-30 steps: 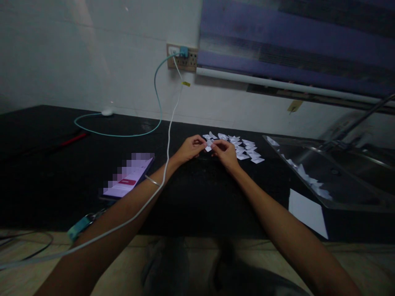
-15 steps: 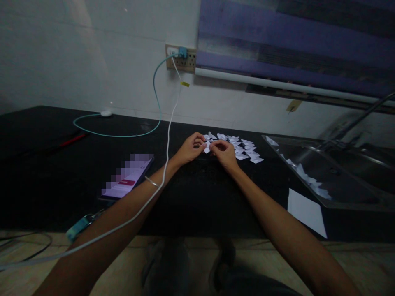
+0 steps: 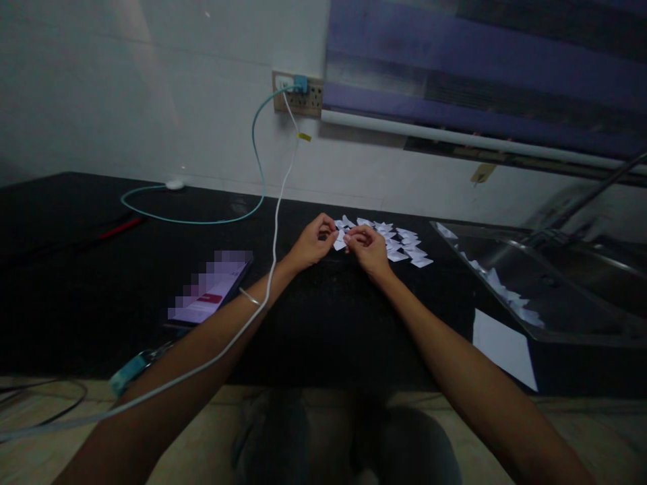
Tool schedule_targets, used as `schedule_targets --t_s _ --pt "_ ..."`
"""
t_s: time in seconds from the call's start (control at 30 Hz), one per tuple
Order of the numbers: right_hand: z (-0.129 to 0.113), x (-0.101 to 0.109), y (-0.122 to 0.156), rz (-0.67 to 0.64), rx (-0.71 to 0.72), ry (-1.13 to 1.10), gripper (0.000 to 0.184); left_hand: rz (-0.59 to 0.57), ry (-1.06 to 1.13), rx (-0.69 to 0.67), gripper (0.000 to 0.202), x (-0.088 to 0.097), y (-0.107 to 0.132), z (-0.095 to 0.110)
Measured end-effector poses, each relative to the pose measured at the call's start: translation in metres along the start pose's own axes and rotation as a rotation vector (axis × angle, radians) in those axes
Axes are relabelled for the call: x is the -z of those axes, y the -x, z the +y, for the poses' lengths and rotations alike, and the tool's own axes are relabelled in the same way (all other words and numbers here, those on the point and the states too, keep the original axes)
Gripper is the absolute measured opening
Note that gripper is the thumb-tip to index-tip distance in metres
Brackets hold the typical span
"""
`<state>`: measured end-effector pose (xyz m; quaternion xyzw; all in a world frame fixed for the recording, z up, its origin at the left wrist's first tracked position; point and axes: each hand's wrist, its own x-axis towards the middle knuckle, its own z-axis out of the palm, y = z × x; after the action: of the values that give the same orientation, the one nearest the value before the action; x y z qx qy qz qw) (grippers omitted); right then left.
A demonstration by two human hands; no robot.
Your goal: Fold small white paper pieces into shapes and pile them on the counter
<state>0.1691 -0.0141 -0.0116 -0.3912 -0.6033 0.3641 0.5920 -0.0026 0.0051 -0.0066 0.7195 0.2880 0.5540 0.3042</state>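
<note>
Pinching a small white folded scrap of paper (image 3: 340,241) between them, the left hand (image 3: 309,244) and the right hand (image 3: 368,248) meet low over the black stone countertop (image 3: 323,316), each closed on one edge of the scrap with thumb and forefinger. From where I stand, a clean crease looks to depend on lining the edges up first and keeping the fingertips close to the fold, since the piece is tiny and the light is poor. Just beyond the right hand lies a scatter of small white folded paper pieces (image 3: 404,244), near enough to be knocked by a careless wrist. A thin white charging cable (image 3: 277,222) drapes over the left forearm, so that arm is better held quiet. Further out sit a lit phone (image 3: 209,296), a plain white paper sheet (image 3: 504,347) and a steel sink (image 3: 571,316)
</note>
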Motion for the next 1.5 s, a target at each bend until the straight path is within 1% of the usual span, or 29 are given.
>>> schedule_targets --t_s 0.07,0.2,0.23,0.3,0.43,0.67,0.77,0.83,0.9,0.97,1.0,1.07,1.1,1.13,1.23,1.37,1.47,1.5 --pt "0.000 0.001 0.000 0.005 0.007 -0.004 0.027 -0.026 0.028 0.019 0.011 0.000 0.001 0.000" --pt "-0.001 0.001 0.001 -0.001 -0.015 -0.025 0.030 -0.130 0.080 0.142 0.011 0.003 0.003 0.002" --pt "-0.002 0.001 0.001 -0.008 -0.027 -0.035 0.031 -0.139 0.087 0.161 0.011 0.003 0.003 0.003" --pt "-0.002 0.000 0.002 -0.019 -0.045 -0.048 0.033 -0.117 0.093 0.172 0.013 0.004 0.003 0.004" --pt "0.001 -0.002 0.002 -0.053 -0.081 -0.031 0.034 -0.068 0.052 0.114 0.012 0.004 0.002 0.006" --pt "0.004 0.001 0.001 -0.053 -0.150 -0.014 0.039 -0.038 -0.023 0.037 0.009 0.002 0.001 0.000" --pt "0.004 0.002 0.001 -0.068 -0.174 -0.012 0.038 -0.049 -0.053 0.024 0.009 0.003 0.001 -0.003" --pt "0.005 0.002 0.000 -0.074 -0.166 -0.003 0.036 -0.063 -0.100 0.022 0.010 0.005 0.001 -0.002" --pt "0.007 0.002 -0.001 -0.063 -0.140 0.017 0.032 -0.095 -0.200 0.024 0.014 0.007 0.001 0.003" --pt "0.008 0.002 -0.003 -0.038 -0.110 0.037 0.027 -0.145 -0.367 0.035 0.022 0.011 0.002 0.011" --pt "0.008 0.003 -0.003 -0.024 -0.098 0.043 0.026 -0.148 -0.482 0.051 0.029 0.012 0.003 0.015" --pt "0.008 0.003 -0.004 -0.001 -0.083 0.047 0.024 -0.044 -0.746 0.144 0.045 0.015 0.004 0.024" --pt "0.008 0.003 -0.004 0.008 -0.083 0.042 0.024 0.006 -0.852 0.218 0.051 0.016 0.005 0.029" --pt "0.008 0.003 -0.004 0.015 -0.089 0.034 0.026 0.031 -0.936 0.289 0.058 0.019 0.006 0.033" --pt "0.008 0.004 -0.004 0.034 -0.112 0.010 0.033 -0.015 -1.064 0.485 0.071 0.028 0.007 0.044" --pt "0.011 0.005 -0.004 0.037 -0.121 0.036 0.033 -0.113 -1.061 0.754 0.081 0.043 0.005 0.052" --pt "0.012 0.005 -0.004 0.043 -0.121 0.056 0.031 -0.169 -1.049 0.850 0.087 0.055 0.002 0.047" --pt "0.012 0.005 -0.004 0.043 -0.121 0.058 0.031 -0.175 -1.039 0.846 0.089 0.058 0.001 0.043"
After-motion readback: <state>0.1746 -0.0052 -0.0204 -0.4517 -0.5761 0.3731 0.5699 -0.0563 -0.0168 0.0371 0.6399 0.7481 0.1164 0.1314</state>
